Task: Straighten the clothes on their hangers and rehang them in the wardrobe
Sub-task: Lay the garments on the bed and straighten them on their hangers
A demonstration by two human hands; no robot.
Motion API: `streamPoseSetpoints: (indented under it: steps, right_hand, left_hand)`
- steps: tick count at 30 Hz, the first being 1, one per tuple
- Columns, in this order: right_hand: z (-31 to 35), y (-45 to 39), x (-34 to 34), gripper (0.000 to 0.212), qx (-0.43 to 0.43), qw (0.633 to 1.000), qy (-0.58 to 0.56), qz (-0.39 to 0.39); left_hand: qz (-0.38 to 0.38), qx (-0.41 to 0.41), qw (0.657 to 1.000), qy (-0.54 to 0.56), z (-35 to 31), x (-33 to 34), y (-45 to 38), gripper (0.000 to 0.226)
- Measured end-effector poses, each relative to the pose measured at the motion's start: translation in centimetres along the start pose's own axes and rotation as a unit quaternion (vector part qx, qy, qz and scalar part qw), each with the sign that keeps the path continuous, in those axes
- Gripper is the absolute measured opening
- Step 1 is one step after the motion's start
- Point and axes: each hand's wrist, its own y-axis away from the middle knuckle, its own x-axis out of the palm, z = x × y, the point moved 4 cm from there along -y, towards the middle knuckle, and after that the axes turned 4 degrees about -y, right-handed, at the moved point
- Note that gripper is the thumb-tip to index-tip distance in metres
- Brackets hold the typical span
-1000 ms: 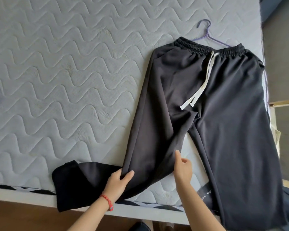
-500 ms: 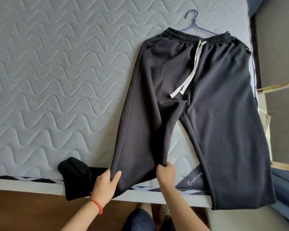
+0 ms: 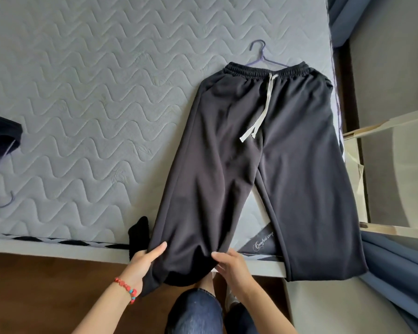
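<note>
Trousers (image 3: 263, 165) lie flat on the mattress (image 3: 82, 92) as left hand (image 3: 145, 261) and right hand (image 3: 229, 263) pinch one leg's hem, apparently pulling it straight.

The purple hanger (image 3: 261, 57) is mostly hidden under the trousers (image 3: 263, 169)' waistband. A dark garment (image 3: 0, 138) is cut off at the left edge. The left leg's hem hangs out of sight below the bed (image 3: 82, 97) edge.

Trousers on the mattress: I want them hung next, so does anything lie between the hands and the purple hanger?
Only the trousers themselves: both hands, left hand and right hand, grip one leg's hem at the mattress edge; the purple hanger pokes out beyond the waistband.
</note>
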Motion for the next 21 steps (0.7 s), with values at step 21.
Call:
streamPoseSetpoints:
  steps: [21]
  right_hand:
    - [2.9, 7.0, 0.3, 0.062, -0.019, 0.995, -0.038, 0.088]
  left_hand:
    - [0.009, 0.082, 0.997, 0.007, 3.5, 3.7, 6.2, 0.029]
